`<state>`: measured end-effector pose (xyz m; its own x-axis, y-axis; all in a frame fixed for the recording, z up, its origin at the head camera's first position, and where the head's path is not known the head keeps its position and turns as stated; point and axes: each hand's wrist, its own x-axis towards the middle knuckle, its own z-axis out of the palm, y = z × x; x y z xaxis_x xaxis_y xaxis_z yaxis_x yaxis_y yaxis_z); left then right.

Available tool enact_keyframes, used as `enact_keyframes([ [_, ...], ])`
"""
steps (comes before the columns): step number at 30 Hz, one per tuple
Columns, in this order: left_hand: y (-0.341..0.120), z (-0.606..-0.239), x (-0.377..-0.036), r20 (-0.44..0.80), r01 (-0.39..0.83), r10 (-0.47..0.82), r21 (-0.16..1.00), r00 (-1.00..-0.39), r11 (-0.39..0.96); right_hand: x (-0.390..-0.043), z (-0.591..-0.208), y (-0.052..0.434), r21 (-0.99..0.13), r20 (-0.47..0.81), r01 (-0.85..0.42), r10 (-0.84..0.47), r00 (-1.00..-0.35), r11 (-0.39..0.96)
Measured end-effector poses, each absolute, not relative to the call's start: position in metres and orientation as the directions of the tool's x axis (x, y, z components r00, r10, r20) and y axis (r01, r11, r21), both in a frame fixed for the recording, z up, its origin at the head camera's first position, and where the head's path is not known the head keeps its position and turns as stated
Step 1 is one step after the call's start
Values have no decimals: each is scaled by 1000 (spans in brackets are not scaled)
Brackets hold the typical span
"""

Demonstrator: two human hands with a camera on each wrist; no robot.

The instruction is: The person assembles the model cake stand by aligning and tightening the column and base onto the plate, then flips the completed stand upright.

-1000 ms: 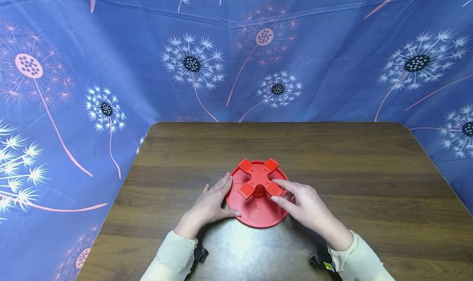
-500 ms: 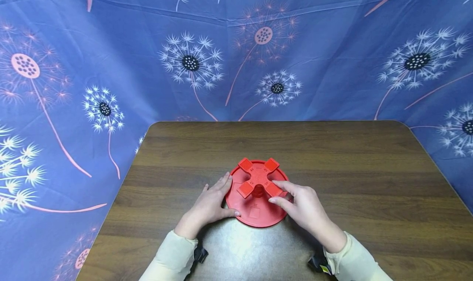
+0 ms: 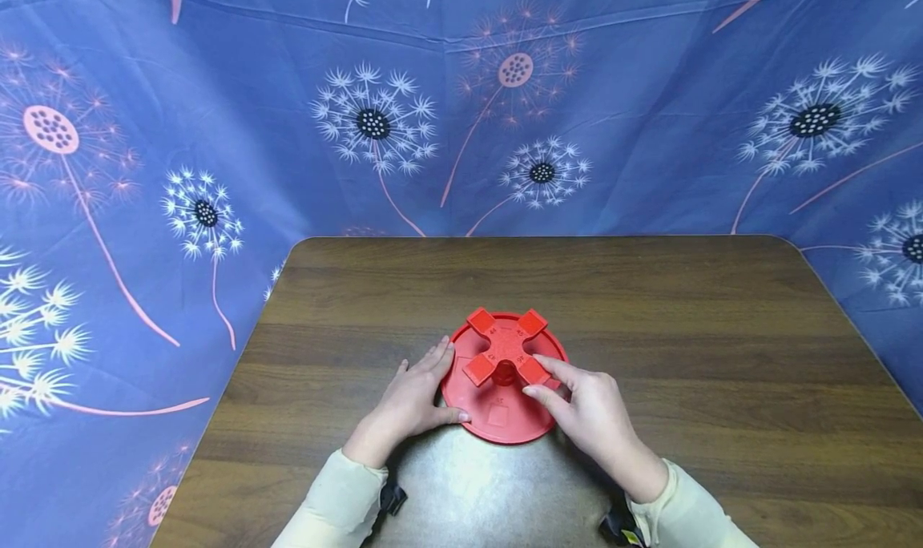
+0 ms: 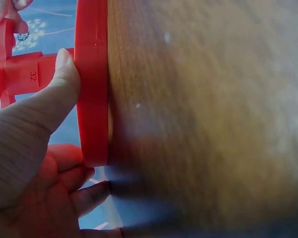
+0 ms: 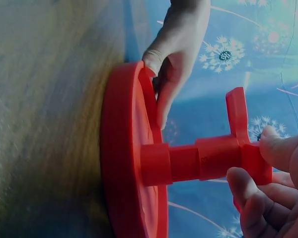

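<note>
A red plastic disc (image 3: 497, 434) with a raised rim lies on the wooden table, and a stepped red post (image 5: 184, 161) rises from its centre. On top of the post sits a red cross-shaped piece (image 3: 507, 344) with four blocky arms, small numbers marked on them. My left hand (image 3: 413, 400) holds the disc at its left side, thumb over the near rim and fingers along the edge. With thumb and index finger my right hand (image 3: 594, 408) pinches the near-right arm of the cross. That arm's outer end is partly hidden by the fingers.
The brown wood-grain table (image 3: 692, 316) stretches to both sides and behind the disc. A blue cloth (image 3: 274, 67) with a dandelion print hangs along the table's back and left edges. Black straps with devices sit at both wrists.
My right wrist has shifted slightly left and toward me, and its thumb has come in closer under the cross arm. The cross and disc have moved a touch right. My left hand stays put.
</note>
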<state>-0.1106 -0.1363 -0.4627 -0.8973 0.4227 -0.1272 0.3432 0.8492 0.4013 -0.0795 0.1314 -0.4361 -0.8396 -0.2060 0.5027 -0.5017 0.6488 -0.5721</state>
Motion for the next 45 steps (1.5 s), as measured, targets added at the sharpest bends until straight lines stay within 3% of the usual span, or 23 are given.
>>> enact_keyframes([
  [18, -129, -463, -113, -146, 347, 426, 381, -893, 857, -69, -443, 126, -505, 574, -466, -120, -810, 727],
  [25, -128, -465, -115, -147, 361, 439, 375, -886, 854, -75, -443, 136, -490, 579, -531, -197, -791, 691],
  [36, -137, -463, -115, -135, 382, 464, 397, -876, 835, -102, -455, 186, -511, 322, -422, -288, -902, 749],
  [45, -145, -466, -121, -144, 412, 518, 446, -843, 794, -116, -471, 197, -561, 47, -462, -531, -846, 687],
])
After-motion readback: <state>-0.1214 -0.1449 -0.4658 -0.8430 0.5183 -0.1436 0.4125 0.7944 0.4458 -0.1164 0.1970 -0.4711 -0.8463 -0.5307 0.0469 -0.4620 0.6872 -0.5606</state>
